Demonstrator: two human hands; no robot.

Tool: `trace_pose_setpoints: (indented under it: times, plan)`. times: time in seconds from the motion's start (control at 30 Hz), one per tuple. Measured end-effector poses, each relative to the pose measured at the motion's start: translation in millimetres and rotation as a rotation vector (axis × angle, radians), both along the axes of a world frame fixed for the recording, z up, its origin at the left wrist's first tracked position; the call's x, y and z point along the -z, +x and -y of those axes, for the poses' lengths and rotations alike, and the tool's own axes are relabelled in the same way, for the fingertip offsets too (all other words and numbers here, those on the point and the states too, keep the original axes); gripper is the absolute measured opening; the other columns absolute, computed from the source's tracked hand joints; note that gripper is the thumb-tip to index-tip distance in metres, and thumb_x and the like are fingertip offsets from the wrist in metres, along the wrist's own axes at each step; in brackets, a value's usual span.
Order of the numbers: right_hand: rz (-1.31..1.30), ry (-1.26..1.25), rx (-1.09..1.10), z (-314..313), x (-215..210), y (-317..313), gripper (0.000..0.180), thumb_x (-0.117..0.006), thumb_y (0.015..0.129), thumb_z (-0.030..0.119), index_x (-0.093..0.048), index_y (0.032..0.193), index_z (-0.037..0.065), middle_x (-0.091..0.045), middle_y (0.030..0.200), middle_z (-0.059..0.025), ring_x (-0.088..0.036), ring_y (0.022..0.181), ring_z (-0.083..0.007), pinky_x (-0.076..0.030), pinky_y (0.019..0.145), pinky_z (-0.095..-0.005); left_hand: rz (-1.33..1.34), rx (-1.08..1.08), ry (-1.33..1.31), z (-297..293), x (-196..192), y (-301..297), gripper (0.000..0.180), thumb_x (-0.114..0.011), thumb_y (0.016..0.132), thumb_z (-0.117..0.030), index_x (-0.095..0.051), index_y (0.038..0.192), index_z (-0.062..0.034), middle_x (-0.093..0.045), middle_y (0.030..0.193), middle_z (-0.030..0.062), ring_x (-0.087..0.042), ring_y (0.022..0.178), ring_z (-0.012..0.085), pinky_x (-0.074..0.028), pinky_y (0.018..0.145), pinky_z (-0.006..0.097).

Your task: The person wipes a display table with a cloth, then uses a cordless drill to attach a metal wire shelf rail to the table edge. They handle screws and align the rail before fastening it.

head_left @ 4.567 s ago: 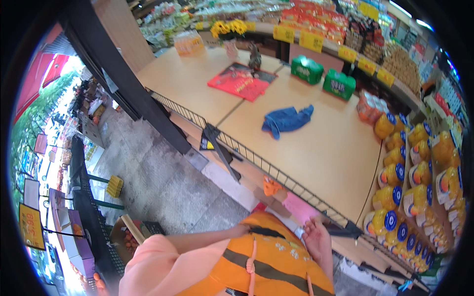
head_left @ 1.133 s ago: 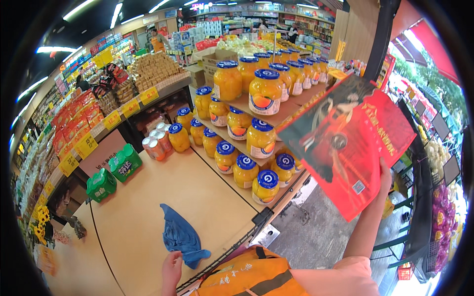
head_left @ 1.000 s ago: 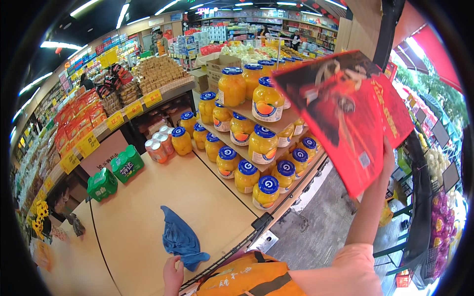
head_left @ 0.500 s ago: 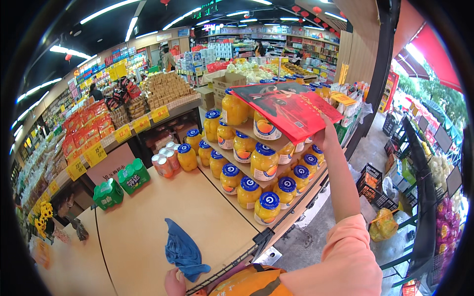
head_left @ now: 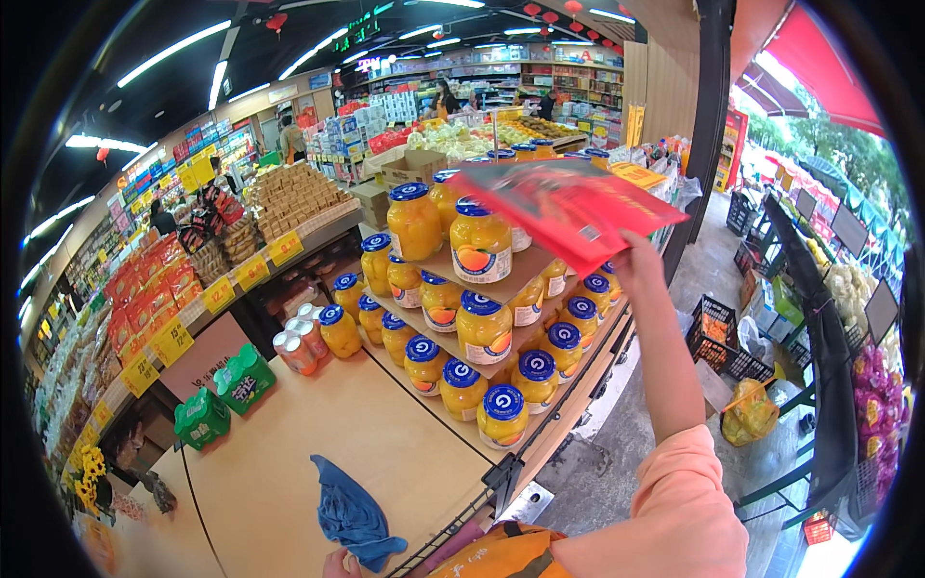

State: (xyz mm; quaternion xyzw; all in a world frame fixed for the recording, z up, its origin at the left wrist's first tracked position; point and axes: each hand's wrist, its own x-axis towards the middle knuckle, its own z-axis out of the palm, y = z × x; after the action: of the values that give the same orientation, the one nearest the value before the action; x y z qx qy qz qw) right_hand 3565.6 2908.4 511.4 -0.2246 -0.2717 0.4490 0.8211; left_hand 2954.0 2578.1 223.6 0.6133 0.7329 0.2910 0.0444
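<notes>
My right hand is closed on the near right edge of a flat red printed package. I hold it out, tilted and a little blurred, over stacked jars of yellow-orange fruit with blue lids. The package hides part of the top tier. Cardboard sheets separate the tiers. At the bottom edge, only part of my left hand shows, beside a crumpled blue cloth on the wood-coloured table. Its grip is cut off from view.
Green can packs and shrink-wrapped cans stand left of the jars. A black wire rail edges the table's near side. Shelves of packaged food run along the left; crates sit on the floor at right.
My right hand has shifted the red package off the front top jars, uncovering their lids, and its tilt has changed. The view has turned slightly right. The cloth lies as before.
</notes>
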Motion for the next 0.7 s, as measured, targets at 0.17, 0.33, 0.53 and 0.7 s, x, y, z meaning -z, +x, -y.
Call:
trace_pose_setpoints:
  times: [0.17, 0.33, 0.53, 0.7]
  plan:
    - [-0.082, 0.071, 0.329, -32, -33, 50, 0.026, -0.051, 0.087, -0.005, -0.051, 0.112, 0.001, -0.062, 0.108, -0.0140, -0.065, 0.090, -0.0265, -0.059, 0.071, -0.0352, 0.013, -0.072, -0.009, 3, 4, 2, 0.018, -0.062, 0.083, -0.011, -0.064, 0.098, -0.0020, -0.065, 0.093, 0.0141, -0.062, 0.090, 0.0329, -0.049, 0.078, 0.040]
    - [0.069, 0.072, 0.581, -132, -58, 50, 0.027, -0.047, 0.090, 0.003, -0.051, 0.117, 0.004, -0.059, 0.112, -0.0112, -0.064, 0.091, -0.0254, -0.060, 0.072, -0.0372, -0.007, -0.108, 0.008, 5, -3, 6, 0.017, -0.060, 0.084, -0.009, -0.064, 0.099, -0.0023, -0.065, 0.094, 0.0141, -0.063, 0.089, 0.0329, -0.049, 0.078, 0.040]
    - [0.133, -0.128, -0.022, -240, -78, 14, 0.022, -0.060, 0.088, 0.015, -0.057, 0.110, 0.010, -0.064, 0.094, -0.0076, -0.062, 0.084, -0.0196, -0.055, 0.066, -0.0301, 0.019, -0.180, -0.021, -1, -14, 16, 0.014, -0.062, 0.084, -0.014, -0.064, 0.095, -0.0048, -0.063, 0.092, 0.0163, -0.060, 0.088, 0.0360, -0.048, 0.076, 0.044]
    - [0.689, -0.140, -0.321, -153, -71, -31, 0.025, -0.059, 0.092, 0.020, -0.064, 0.107, 0.002, -0.064, 0.089, -0.0010, -0.054, 0.068, -0.0048, -0.045, 0.063, -0.0177, 0.079, -0.191, 0.031, 0, -30, 16, 0.017, -0.061, 0.085, -0.013, -0.065, 0.099, -0.0038, -0.064, 0.095, 0.0171, -0.060, 0.092, 0.0366, -0.048, 0.079, 0.042]
